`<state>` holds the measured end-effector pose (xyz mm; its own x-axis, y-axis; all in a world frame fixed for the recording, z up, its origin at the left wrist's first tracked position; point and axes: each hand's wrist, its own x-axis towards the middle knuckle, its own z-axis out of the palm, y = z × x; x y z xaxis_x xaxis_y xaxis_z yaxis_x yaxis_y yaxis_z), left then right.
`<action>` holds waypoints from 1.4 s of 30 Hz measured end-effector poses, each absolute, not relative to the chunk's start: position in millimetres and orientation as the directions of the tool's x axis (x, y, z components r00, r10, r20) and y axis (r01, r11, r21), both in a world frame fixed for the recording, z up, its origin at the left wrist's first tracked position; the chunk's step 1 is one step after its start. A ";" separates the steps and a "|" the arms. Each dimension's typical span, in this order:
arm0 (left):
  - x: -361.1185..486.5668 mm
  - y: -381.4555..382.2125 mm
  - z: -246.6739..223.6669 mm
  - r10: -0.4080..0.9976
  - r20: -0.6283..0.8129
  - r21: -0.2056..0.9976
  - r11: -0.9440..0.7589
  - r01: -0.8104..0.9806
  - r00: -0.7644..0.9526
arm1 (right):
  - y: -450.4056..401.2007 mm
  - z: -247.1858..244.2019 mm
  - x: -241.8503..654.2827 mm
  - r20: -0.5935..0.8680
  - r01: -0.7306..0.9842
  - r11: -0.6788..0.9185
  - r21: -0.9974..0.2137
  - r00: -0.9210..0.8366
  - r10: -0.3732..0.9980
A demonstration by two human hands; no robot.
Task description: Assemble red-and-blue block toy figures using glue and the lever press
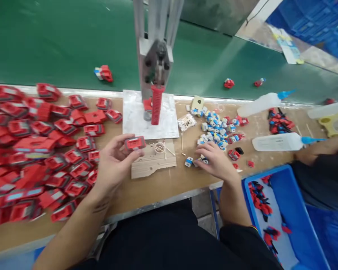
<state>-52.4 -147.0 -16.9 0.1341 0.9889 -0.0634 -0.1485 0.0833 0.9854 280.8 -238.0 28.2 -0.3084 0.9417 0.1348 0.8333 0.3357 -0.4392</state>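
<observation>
Between the thumb and fingers of my left hand [116, 159] is a red and grey plastic part [135, 143], its recessed face up. It is held just in front of the white plate [129, 116] under a toggle clamp with a red handle [157, 105]. My right hand [215, 159] rests at the near edge of a pile of small white and blue blocks [215, 125], fingers bent down over one or two blocks; whether it grips one is hidden. A single white and blue block [189, 161] lies left of its fingertips.
Many red and grey parts [56, 161] cover the left of the table. Cardboard [154, 165] lies before the plate. Two bottles with blue tips [278, 142] are at right, above a blue bin [295, 210] of red and black pieces. Another person's arm [321, 150] is at far right.
</observation>
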 end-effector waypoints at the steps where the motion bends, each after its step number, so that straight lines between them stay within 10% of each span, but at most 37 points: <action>1: -51.4 -147.6 -16.3 0.988 -0.062 0.987 0.081 -0.141 0.138 | -242.7 21.8 277.9 0.062 0.852 0.315 -0.419 -0.319 0.946; 8: -46.6 -153.8 -10.8 0.985 -0.033 0.995 0.047 -0.085 0.167 | -253.1 3.5 260.2 -0.011 0.860 0.287 -0.423 -0.321 0.947; 13: -43.7 -158.1 -7.7 0.974 -0.040 0.991 0.067 -0.117 0.221 | -247.7 0.6 238.9 0.382 0.397 0.340 -0.853 0.031 0.923; 21: -36.4 -170.0 -5.0 0.933 -0.038 0.979 0.107 -0.174 0.358 | -226.8 -19.8 181.2 0.289 0.001 0.293 -0.956 0.155 0.945; 29: -33.4 -173.8 2.7 0.935 0.011 0.979 0.062 -0.193 0.356 | -214.0 10.4 163.1 0.399 0.243 0.356 -0.902 0.156 0.904; 42: -34.7 -176.3 -8.6 0.821 0.551 0.793 -0.571 0.212 0.149 | -213.5 19.3 136.2 0.566 0.588 0.441 -0.679 0.036 0.824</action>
